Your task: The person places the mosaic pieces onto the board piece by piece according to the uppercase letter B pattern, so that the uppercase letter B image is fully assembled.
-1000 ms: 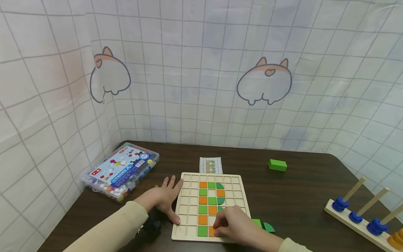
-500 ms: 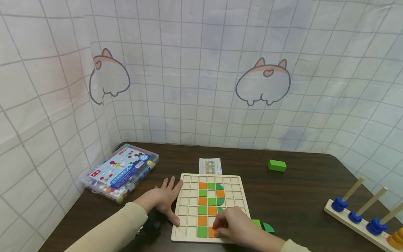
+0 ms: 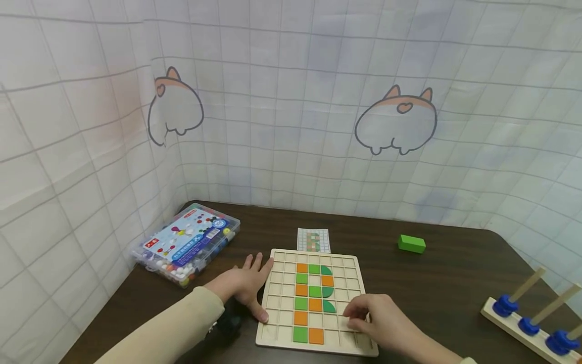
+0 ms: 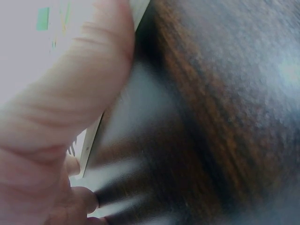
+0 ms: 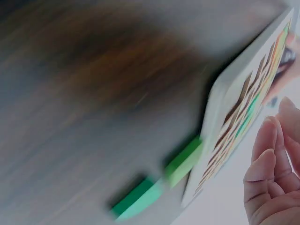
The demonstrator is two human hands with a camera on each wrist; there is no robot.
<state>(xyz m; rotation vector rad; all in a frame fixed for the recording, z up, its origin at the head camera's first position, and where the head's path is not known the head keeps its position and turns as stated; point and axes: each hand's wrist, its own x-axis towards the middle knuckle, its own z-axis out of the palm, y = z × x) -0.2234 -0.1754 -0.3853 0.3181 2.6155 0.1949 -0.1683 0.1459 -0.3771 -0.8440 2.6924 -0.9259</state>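
My left hand (image 3: 245,285) lies spread at the left edge of a wooden grid board (image 3: 278,332), its thumb on the rim. Orange and green square tiles and dark green quarter-circle tiles (image 3: 329,307) fill some of the cells. In the bottom row an orange square tile (image 3: 316,336) sits beside a green one (image 3: 300,334). My right hand (image 3: 382,321) hovers over the board's lower right part, fingers loosely bent and holding nothing. In the right wrist view, a light green square tile (image 5: 183,161) and a dark green quarter-circle tile (image 5: 138,199) lie beside the board.
Behind the board is a printed pattern card (image 3: 313,240). A clear plastic case of coloured balls (image 3: 191,242) lies at the back left. On the right are a green block (image 3: 411,243) and a wooden peg stand with blue rings (image 3: 523,318). Something dark (image 3: 228,323) sits under my left wrist.
My right hand has left the orange square tile in the bottom row and moved right. My left hand stays on the board's edge. The head view has shifted slightly.
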